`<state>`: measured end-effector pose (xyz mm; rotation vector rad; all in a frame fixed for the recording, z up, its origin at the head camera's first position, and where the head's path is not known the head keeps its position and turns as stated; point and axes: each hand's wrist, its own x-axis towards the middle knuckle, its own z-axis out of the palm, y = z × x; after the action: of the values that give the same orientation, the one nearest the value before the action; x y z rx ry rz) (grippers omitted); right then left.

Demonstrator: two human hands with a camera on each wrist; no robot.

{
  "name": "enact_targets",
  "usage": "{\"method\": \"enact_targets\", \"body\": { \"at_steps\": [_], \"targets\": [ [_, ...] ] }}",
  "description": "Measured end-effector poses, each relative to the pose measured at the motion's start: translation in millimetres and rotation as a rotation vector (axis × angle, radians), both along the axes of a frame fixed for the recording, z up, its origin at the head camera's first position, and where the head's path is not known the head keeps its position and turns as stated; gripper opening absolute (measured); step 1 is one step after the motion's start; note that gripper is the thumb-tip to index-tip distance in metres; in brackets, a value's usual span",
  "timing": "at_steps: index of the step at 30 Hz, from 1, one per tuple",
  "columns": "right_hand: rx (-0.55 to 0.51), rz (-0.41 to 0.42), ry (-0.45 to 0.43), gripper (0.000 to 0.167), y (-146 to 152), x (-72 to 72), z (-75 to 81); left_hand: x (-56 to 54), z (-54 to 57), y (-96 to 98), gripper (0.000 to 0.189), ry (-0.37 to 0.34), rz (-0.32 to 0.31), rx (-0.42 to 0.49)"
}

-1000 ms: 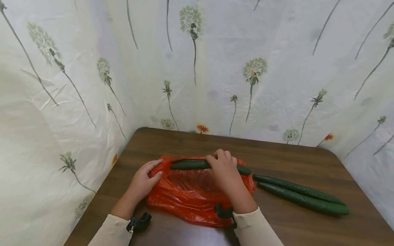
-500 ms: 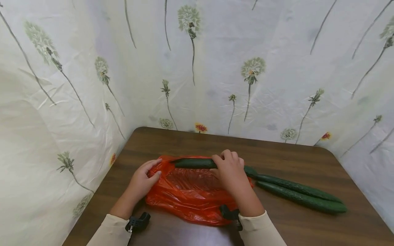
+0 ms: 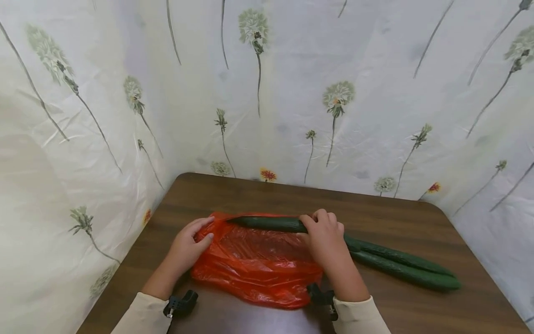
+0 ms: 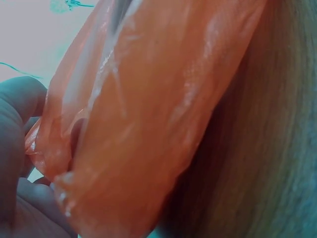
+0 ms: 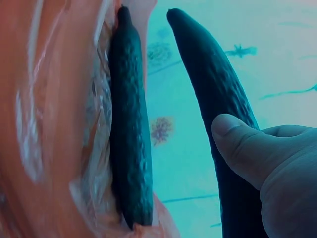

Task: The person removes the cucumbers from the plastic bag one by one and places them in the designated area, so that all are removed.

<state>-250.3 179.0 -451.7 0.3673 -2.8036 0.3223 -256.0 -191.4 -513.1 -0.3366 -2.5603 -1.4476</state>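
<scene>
A thin red plastic bag [image 3: 258, 283] lies on the table, its mouth spread toward the far side. My left hand [image 3: 185, 248] grips the bag's left edge, with film between thumb and fingers in the left wrist view. At the bag's far right, my right hand [image 3: 327, 236] holds a dark green cucumber [image 5: 213, 79], thumb pressed along its side. Another cucumber [image 5: 131, 134] rests in the bag's opening in the right wrist view, apart from the held one. Seen from the head, the two overlap and cannot be told apart.
Two more cucumbers [image 3: 406, 266] lie side by side on the brown wooden table [image 3: 400, 220] to the right. A flower-printed curtain [image 3: 288, 93] stands behind the table and along its left. Each wrist carries a black camera mount [image 3: 180, 304].
My right hand has shifted a little to the right along the bag's far edge, closer to the pair of cucumbers. The left hand keeps its hold on the bag.
</scene>
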Motion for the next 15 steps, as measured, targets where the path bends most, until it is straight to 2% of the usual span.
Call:
{"method": "enact_targets", "body": {
  "at_steps": [4, 15],
  "targets": [
    [0.010, -0.011, 0.019, 0.046, 9, 0.4, -0.8, -2.1, 2.2, 0.5, 0.047, -0.006, -0.013, -0.007],
    [-0.006, -0.034, -0.018, 0.048, 28, 3.0, -5.2, -1.4, 0.3, 0.2, 0.048, -0.007, -0.006, -0.007]
  ]
}}
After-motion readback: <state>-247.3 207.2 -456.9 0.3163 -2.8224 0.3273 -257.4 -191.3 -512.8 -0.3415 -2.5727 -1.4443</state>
